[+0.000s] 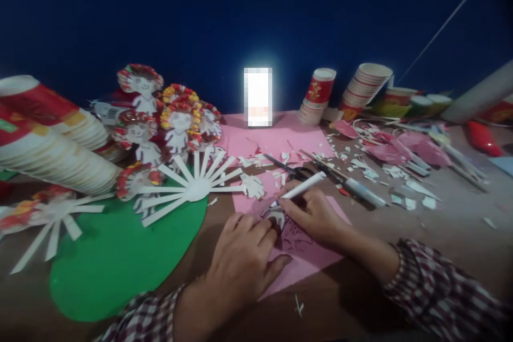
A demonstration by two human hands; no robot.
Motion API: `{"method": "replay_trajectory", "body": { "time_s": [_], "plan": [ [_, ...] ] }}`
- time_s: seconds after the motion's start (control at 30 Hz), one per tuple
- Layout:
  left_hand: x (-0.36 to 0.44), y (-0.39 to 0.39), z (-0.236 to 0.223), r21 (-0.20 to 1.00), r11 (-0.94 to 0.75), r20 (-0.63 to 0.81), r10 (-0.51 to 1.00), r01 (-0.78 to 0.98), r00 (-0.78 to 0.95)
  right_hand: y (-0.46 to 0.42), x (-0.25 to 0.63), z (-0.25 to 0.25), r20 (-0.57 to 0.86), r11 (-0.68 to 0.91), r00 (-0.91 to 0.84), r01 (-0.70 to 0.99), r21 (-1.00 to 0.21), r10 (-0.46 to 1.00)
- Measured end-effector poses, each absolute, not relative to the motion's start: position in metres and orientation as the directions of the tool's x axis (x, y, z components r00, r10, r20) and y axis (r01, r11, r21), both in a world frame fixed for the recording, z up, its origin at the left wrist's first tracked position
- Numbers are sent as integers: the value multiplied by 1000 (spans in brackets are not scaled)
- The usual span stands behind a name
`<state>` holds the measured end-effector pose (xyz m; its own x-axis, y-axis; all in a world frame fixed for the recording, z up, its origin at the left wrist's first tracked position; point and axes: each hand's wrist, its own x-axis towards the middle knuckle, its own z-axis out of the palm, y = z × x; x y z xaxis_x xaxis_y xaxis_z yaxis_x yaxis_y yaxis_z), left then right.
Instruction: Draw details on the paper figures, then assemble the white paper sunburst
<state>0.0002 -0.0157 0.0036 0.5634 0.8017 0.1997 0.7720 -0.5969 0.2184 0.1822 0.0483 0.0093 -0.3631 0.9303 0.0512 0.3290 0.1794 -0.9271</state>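
Observation:
My right hand (316, 216) is closed around a white marker pen (300, 188), its tip pointing down and left. Under that tip is a small white paper cutout (276, 217), partly hidden by my fingers. My left hand (246, 248) bends over the near side of the cutout, fingertips holding it against the pink paper (288, 272), thumb apart. Dark pen lines (296, 238) mark the pink sheet between my hands. Just beyond lies another white paper cutout (252, 186), and black scissors (294, 172) rest near the pen.
Paper dolls with red and yellow frills (178, 117) stand at left, beside stacked paper cups (60, 155). A strip-cut white paper cup (196, 189) overlaps a green sheet (128, 262). A bright phone screen (258, 97) stands behind. Paper scraps (368, 171) and a utility knife (364, 191) lie right.

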Motion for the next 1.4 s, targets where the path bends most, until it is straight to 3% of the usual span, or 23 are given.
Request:
{"method": "replay_trajectory", "body": {
  "time_s": [0.13, 0.47, 0.9, 1.4],
  "plan": [
    [0, -14, 4, 226, -608, 236, 792, 762, 563, 49, 183, 5, 87, 219, -378, 321, -922, 922],
    [1, -14, -1, 269, -613, 312, 785, 743, 535, 51, 184, 10, 26, 144, -345, 323, -935, 938],
    [2, -13, -4, 272, -618, 343, 778, 737, 526, 50, 184, 9, -14, 115, -365, 330, -937, 931],
    [1, -12, -4, 285, -629, 316, 774, 723, 549, 50, 182, 13, 15, 187, -421, 369, -910, 907]
  ]
}}
